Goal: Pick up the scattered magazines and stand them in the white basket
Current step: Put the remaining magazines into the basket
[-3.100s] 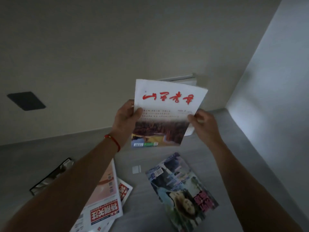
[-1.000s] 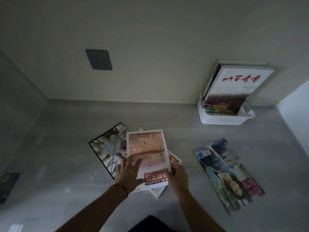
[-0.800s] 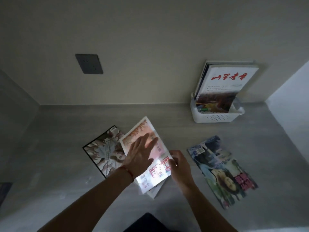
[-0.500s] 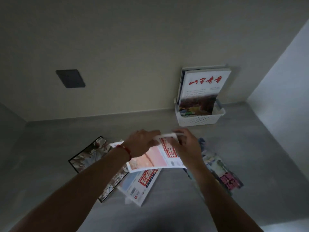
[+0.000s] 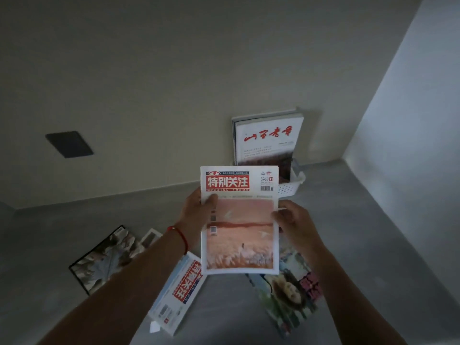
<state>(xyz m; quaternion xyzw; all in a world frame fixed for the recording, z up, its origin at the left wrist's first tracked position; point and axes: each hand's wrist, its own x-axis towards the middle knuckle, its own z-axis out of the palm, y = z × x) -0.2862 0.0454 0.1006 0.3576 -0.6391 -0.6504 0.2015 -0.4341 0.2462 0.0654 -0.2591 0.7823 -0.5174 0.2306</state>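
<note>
Nearest the camera, three magazines lie flat on the grey floor [image 5: 361,232]. A magazine with a red title block [image 5: 178,292] lies between the forearms. A magazine with a portrait cover [image 5: 288,295] lies under the right forearm. A dark-bordered magazine [image 5: 104,257] lies to the left, well apart from the portrait one.

Above these, both hands hold the pink-cover magazine [image 5: 239,220] upright, cover facing the camera, clear of the floor. The left hand [image 5: 196,215] grips its left edge, thumb on the cover; a red cord [image 5: 180,236] circles that wrist. The right hand [image 5: 296,225] grips the right edge, thumb on the front.

Beyond it, the white basket [image 5: 290,189] stands against the wall [image 5: 174,83]. Magazines stand in it, the front one a red-calligraphy magazine [image 5: 266,143]. A dark wall plate [image 5: 69,144] sits far left.
</note>
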